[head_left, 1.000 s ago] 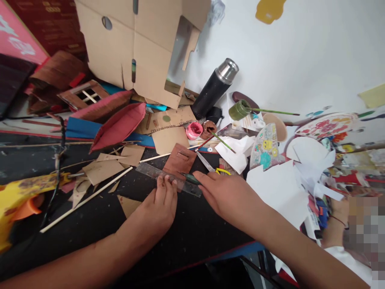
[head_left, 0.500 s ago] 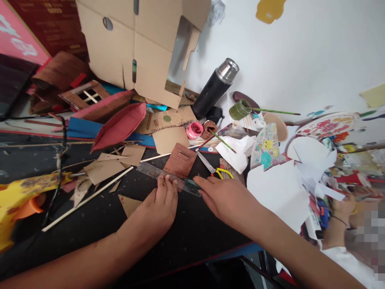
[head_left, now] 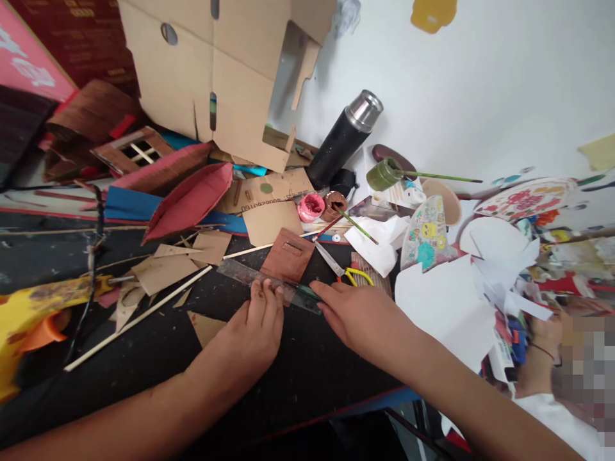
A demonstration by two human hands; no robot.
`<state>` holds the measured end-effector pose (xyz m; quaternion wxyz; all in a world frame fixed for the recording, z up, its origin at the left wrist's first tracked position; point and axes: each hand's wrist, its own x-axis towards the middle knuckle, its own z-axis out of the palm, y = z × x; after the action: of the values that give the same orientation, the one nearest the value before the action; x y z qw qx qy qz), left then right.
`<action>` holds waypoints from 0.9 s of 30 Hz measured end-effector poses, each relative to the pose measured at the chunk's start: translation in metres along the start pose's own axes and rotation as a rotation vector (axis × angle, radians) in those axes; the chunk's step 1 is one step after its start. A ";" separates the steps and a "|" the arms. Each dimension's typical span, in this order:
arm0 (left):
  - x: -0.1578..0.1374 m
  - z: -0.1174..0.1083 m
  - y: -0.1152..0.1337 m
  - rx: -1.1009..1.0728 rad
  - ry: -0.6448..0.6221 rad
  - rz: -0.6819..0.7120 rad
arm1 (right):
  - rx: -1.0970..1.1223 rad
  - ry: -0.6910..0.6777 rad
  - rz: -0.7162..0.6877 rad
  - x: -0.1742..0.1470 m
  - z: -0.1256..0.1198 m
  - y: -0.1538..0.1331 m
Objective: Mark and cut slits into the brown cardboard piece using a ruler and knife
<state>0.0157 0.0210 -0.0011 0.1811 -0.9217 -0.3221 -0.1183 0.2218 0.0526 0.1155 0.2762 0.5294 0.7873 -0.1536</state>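
Note:
A clear plastic ruler (head_left: 237, 271) lies slantwise across the lower part of a brown-painted cardboard piece (head_left: 287, 255) with a narrow slot in it. The bent fingertips of my left hand (head_left: 257, 326) press the ruler down, close together. At the ruler's right end, my right hand (head_left: 362, 320) is closed around a slim green craft knife (head_left: 307, 292), mostly hidden by the fingers and pointing left along the ruler. Just beyond my right hand are scissors (head_left: 329, 259) and a tool with yellow handles (head_left: 359, 276).
Cardboard scraps (head_left: 168, 272), a thin wooden stick (head_left: 139, 317) and a yellow glue gun (head_left: 43, 314) lie left. Behind stand paint jars (head_left: 311, 207), a black flask (head_left: 341, 144) and a large cardboard box (head_left: 250, 77). White paper (head_left: 442, 307) and another person's hand (head_left: 545, 339) are right.
Both hands, the ruler and the brown cardboard stay in nearly the same place. Only a slight shift of the whole view shows.

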 end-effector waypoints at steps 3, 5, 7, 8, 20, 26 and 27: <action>-0.001 0.001 0.000 -0.002 0.007 -0.001 | 0.003 -0.007 0.000 0.002 0.001 0.000; -0.002 0.001 0.000 -0.008 0.006 -0.003 | 0.005 -0.015 -0.009 0.003 0.001 0.000; -0.003 0.002 0.001 -0.015 0.003 -0.009 | 0.013 -0.026 -0.015 0.004 -0.001 -0.001; -0.003 0.002 0.002 -0.021 0.003 -0.012 | 0.017 -0.031 -0.015 0.004 -0.002 -0.001; -0.001 0.000 0.001 -0.058 0.007 -0.003 | -0.005 -0.020 -0.032 0.012 -0.008 -0.005; -0.002 0.002 0.002 -0.048 0.013 -0.014 | -0.013 0.024 -0.060 0.008 -0.006 -0.004; -0.002 0.002 0.001 -0.047 0.013 -0.014 | -0.005 0.022 -0.053 0.007 -0.006 -0.004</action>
<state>0.0151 0.0194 -0.0040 0.1607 -0.9227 -0.3242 -0.1331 0.2150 0.0594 0.1157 0.2649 0.5094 0.8044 -0.1529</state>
